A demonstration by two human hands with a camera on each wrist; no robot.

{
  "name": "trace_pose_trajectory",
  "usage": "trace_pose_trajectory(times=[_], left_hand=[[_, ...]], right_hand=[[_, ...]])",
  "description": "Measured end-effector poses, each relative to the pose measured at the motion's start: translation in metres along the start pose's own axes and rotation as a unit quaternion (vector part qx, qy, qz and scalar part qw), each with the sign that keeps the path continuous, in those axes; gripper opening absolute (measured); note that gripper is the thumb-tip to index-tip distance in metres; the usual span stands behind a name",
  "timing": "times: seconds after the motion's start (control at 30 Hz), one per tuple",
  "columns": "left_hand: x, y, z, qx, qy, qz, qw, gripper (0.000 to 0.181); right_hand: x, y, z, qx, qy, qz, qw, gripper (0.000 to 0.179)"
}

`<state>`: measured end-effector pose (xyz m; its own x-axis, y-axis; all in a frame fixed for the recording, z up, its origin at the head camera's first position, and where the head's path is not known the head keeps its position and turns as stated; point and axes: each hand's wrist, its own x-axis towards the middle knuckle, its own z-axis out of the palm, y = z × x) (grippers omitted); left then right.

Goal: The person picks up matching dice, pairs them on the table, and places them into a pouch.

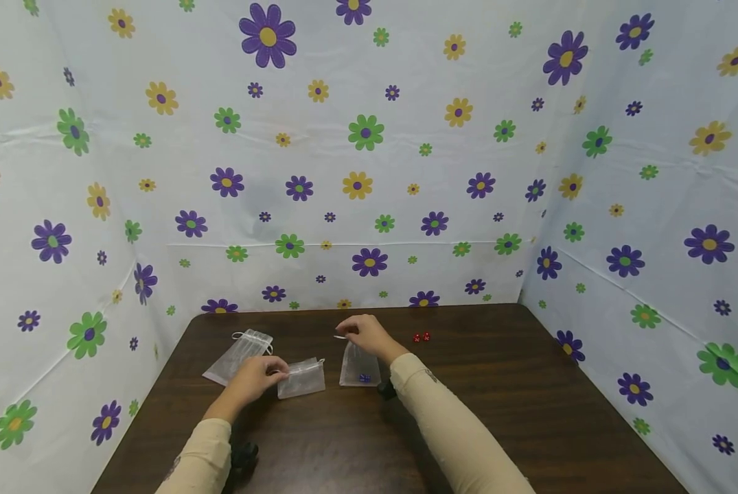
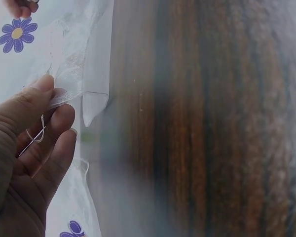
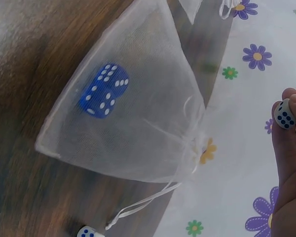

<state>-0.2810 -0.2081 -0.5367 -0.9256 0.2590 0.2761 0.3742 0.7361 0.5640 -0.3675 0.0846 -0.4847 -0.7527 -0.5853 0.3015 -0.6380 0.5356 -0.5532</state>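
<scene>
Thumb and finger of my left hand (image 1: 259, 376) pinch the edge of a small sheer white drawstring bag (image 1: 302, 380) near its cord; the left wrist view shows the mesh (image 2: 69, 89) gripped there. My right hand (image 1: 369, 335) is raised beyond a second sheer bag (image 3: 133, 128), pinching a white die (image 3: 284, 114) with blue dots. Inside that second bag, which lies on the table with its neck gathered, are two blue dice (image 3: 103, 91) with white dots. Another white die (image 3: 87, 231) shows partly at the bottom of the right wrist view.
A third sheer drawstring bag (image 1: 235, 357) lies flat on the left, beside my left hand. Two red dice (image 1: 421, 337) sit toward the back right of the dark wooden table (image 1: 498, 405). Flower-patterned white sheeting (image 1: 319, 151) encloses the back and sides.
</scene>
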Motion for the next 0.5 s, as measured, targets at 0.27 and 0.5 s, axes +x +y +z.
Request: trace_pose_trajectory(times=[0.27,0.5], left_hand=[[0.0,0.001,0.001,-0.007,-0.002,-0.004,1.0,0.008],[-0.001,0.0,0.003,-0.002,-0.001,0.02,0.9998,0.007]], right_hand=[[0.002,-0.011,-0.002,-0.001,-0.005,-0.007,1.0,0.021],[0.002,-0.018,-0.001,0.008,-0.006,-0.01,0.9999,0.021]])
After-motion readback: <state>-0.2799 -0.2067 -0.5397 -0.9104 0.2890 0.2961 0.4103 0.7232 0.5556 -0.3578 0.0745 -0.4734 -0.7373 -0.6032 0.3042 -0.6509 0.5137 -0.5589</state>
